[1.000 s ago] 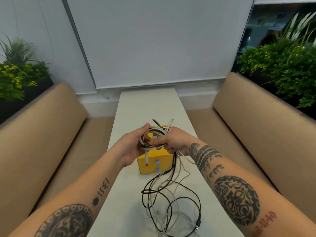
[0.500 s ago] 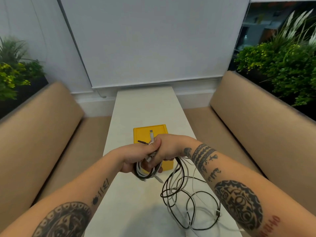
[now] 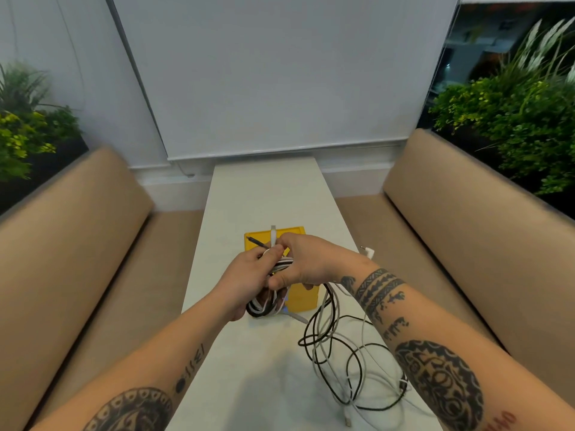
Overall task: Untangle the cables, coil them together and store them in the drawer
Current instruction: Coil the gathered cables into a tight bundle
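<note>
Loose cables [image 3: 351,368]: I see black and white strands in slack, overlapping loops on the tabletop [image 3: 267,194], towards its near right corner. From there they rise under the right wrist.

Coil [image 3: 264,304]: a small bundle of black and white turns, held between both hands above the middle of the tabletop. Its lower end hangs just in front of the yellow box.

Left hand [image 3: 245,281]: fingers curled round the left side of the coil and gripping it.

Right hand [image 3: 308,265]: thumb pressed against the coil's near face, fingers bent over the top and pinching the strands there.

Cable ends: a white connector [image 3: 273,234] stands upright out of the grip, and a thin black tip [image 3: 256,242] points away to the left.

Yellow drawer box [image 3: 303,298]: it sits on the tabletop about midway along, partly hidden behind the hands. I cannot tell whether its drawer is open or closed.

White plug [image 3: 368,252]: near the tabletop's right edge, just beyond the right wrist.

Benches [image 3: 466,231]: tan cushions along both sides of the table.

Far end: a pale roller blind [image 3: 280,82] hangs beyond the tabletop's far edge, with green plants [image 3: 513,119] on either side.
</note>
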`<state>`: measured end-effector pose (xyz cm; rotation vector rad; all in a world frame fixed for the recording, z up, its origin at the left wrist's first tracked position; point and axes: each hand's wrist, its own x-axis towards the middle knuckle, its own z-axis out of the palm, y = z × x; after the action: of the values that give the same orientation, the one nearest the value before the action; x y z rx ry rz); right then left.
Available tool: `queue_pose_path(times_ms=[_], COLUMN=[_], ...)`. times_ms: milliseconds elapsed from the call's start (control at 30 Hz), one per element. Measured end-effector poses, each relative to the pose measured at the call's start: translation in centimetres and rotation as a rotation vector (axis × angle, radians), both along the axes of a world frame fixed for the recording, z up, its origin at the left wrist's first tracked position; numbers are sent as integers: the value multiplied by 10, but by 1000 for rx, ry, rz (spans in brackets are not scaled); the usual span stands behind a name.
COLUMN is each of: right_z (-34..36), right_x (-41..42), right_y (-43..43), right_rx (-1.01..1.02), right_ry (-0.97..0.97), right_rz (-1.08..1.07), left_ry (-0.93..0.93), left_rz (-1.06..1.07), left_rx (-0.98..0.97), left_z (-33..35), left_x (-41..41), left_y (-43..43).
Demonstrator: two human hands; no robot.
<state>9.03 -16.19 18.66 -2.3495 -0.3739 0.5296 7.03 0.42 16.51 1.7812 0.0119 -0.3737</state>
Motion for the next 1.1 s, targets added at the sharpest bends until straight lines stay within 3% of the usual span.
queue_pose_path(times_ms=[333,533,700,800,900,967,1100], right_z=[-4,-34,-51,-54,-50,-47,-43], right_x=[11,17,14,12,5,1,-7], right_y=[-11,-40,-58,-47,-31,-21,-5], right_rx=[100,202,229,555,988,1187,1207], right_ry=[-62,-22,-100,156,703,1002,1208], right_rz=[-87,-127,-189,-438,-688,-718,-624], left_ry=[-1,85,141,126,12,-71,-139], left_rz=[171,248,334,445,571,670,851], left_rx=[-198,-245,-288,-377,-416,-392,-357], left_z=[9,8,-7,-7,-6,-6,-9], left_x=[12,25,22,25,24,19,15], left_y=[14,29,20,3,-16,-27,-37])
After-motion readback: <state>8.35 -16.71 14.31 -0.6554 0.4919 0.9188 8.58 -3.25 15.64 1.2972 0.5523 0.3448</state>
